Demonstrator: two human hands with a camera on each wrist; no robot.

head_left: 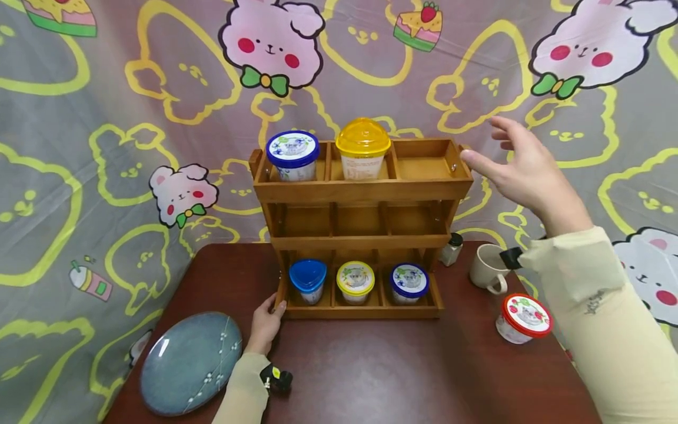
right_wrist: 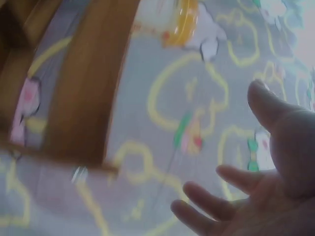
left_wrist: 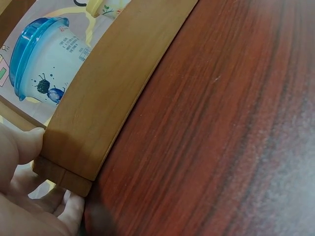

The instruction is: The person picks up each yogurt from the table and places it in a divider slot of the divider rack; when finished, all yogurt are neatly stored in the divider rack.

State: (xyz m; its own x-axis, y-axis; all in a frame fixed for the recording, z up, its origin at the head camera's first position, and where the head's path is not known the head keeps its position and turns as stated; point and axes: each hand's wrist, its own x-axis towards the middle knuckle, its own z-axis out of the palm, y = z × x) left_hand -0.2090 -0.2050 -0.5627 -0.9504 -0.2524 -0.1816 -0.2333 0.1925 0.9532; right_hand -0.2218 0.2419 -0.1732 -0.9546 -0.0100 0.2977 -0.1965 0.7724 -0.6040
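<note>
A three-tier wooden shelf rack (head_left: 360, 241) stands on the dark red table. My left hand (head_left: 266, 325) grips its bottom left corner; in the left wrist view the thumb (left_wrist: 30, 145) lies on one side of the wood and fingers on the other. Beside the top right end, my right hand (head_left: 529, 171) hovers in the air, fingers spread, holding nothing. On the top tier sit a blue-lidded tub (head_left: 293, 154) and a cup with a yellow domed lid (head_left: 362, 150). The bottom tier bears a blue-topped cup (head_left: 308, 280), a yellow-lidded tub (head_left: 355, 281) and another blue-lidded tub (head_left: 409, 282).
A red-lidded tub (head_left: 524, 318) stands at the table's right, near a beige mug (head_left: 484, 268) and a small black-capped jar (head_left: 451, 250). At the left lies a grey-blue plate (head_left: 185, 359). A patterned curtain (head_left: 175, 135) hangs behind the rack.
</note>
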